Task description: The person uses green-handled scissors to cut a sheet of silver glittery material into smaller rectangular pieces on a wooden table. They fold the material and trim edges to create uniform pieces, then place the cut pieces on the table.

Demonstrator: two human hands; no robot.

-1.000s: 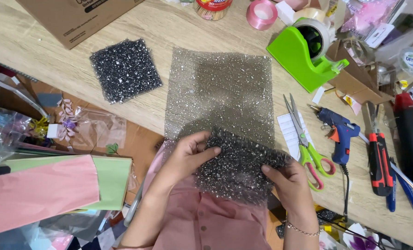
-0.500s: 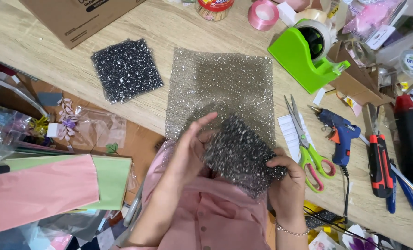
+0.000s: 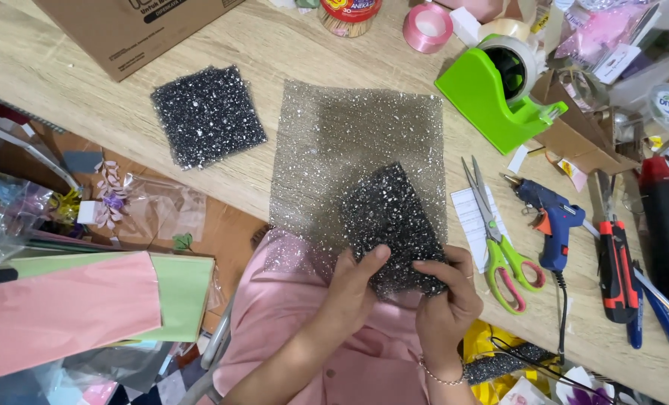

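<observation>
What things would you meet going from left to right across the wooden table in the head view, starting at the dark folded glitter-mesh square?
Dark folded mesh square → flat sheet of glitter mesh → green-handled scissors → blue glue gun → red-and-black utility knife.

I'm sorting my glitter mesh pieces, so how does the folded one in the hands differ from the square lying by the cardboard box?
The folded piece is gripped by the left hand and right hand and tilted; the square lies flat, untouched on the table. The folded piece looks narrower and oblong; the square is nearly even-sided. Both are dark mesh with silver flecks.
</observation>
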